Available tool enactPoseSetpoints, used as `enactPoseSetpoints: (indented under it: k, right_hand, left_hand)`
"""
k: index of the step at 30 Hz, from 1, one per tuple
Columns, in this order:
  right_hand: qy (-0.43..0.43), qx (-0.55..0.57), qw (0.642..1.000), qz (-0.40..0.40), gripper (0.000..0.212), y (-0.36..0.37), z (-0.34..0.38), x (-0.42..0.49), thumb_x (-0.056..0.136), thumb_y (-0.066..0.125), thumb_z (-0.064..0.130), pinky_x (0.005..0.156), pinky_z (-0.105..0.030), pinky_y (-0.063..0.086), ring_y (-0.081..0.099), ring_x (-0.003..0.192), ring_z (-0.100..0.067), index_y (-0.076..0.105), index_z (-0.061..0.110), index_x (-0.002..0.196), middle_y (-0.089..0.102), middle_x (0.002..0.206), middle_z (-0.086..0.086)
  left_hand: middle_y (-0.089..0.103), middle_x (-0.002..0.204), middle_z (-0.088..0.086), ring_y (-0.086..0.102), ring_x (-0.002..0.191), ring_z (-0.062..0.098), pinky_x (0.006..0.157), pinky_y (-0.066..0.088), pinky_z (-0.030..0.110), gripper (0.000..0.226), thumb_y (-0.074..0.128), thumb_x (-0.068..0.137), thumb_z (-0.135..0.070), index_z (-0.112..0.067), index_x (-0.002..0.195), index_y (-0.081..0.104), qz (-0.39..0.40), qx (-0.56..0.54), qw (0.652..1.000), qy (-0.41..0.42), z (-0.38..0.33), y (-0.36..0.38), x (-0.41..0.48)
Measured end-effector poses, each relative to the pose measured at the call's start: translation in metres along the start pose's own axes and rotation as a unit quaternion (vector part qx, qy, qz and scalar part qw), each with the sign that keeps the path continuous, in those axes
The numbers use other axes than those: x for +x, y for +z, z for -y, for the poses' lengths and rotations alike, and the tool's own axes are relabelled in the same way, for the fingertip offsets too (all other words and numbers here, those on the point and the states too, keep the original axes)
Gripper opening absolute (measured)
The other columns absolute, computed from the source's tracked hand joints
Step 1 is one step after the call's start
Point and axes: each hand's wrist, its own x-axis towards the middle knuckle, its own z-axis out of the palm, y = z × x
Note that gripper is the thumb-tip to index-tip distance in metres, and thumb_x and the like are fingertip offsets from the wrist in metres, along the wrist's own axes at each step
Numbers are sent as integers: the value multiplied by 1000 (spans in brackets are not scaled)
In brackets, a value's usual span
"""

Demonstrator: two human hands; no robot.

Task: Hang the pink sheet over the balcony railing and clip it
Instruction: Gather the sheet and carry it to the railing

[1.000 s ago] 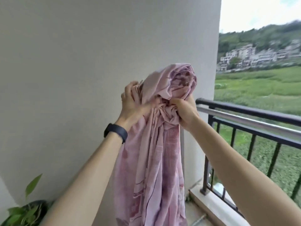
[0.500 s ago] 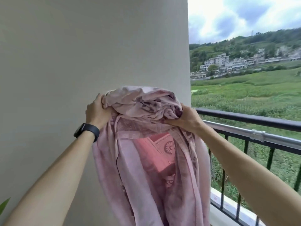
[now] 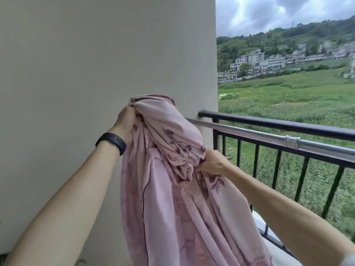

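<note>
The pink sheet (image 3: 172,198), patterned with darker leaves, hangs bunched in front of me, held up in the air left of the railing. My left hand (image 3: 125,121) grips its top folds at the higher left side; a black band sits on that wrist. Lower and to the right, my right hand (image 3: 212,163) grips a gathered bunch of the fabric. The black balcony railing (image 3: 278,125) runs to the right, with a silver metal pole (image 3: 249,134) fixed just inside it. The sheet hides the pole's left end. No clip is in view.
A plain beige wall (image 3: 86,73) fills the left and ends at a corner beside the railing. The railing's black vertical bars (image 3: 277,167) stand over a low ledge (image 3: 272,244). Beyond lie green fields and hillside houses.
My left hand has risen and my right hand has dropped, pulling the bunched top of the sheet into a slope. The view has turned slightly left.
</note>
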Motion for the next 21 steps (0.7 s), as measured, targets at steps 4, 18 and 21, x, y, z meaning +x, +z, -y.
enactPoseSetpoints:
  k: [4, 18, 21]
  right_hand:
    - [26, 373, 921, -112, 19, -7, 16, 12, 97, 51, 6, 66, -21, 56, 67, 88, -32, 65, -1, 106, 71, 102, -18]
    - [103, 384, 887, -237, 60, -39, 35, 62, 65, 64, 50, 65, -36, 55, 68, 85, -27, 62, 7, 108, 71, 95, -8]
    - [118, 450, 857, -223, 61, -45, 36, 65, 58, 65, 48, 71, -41, 55, 66, 80, -29, 65, 4, 101, 72, 93, -14]
  left_hand:
    - [64, 96, 21, 62, 90, 36, 88, 49, 43, 35, 52, 72, -10, -5, 102, 69, 122, -13, 988, -92, 15, -1, -6]
    - [56, 128, 6, 59, 108, 24, 83, 46, 34, 81, 48, 74, -80, -26, 134, 42, -143, 119, 983, 3, 113, 15, -71]
    - [12, 162, 2, 29, 144, 25, 110, 37, 47, 121, 70, 58, -76, -43, 151, 1, -53, 181, 980, 69, 143, 44, -112]
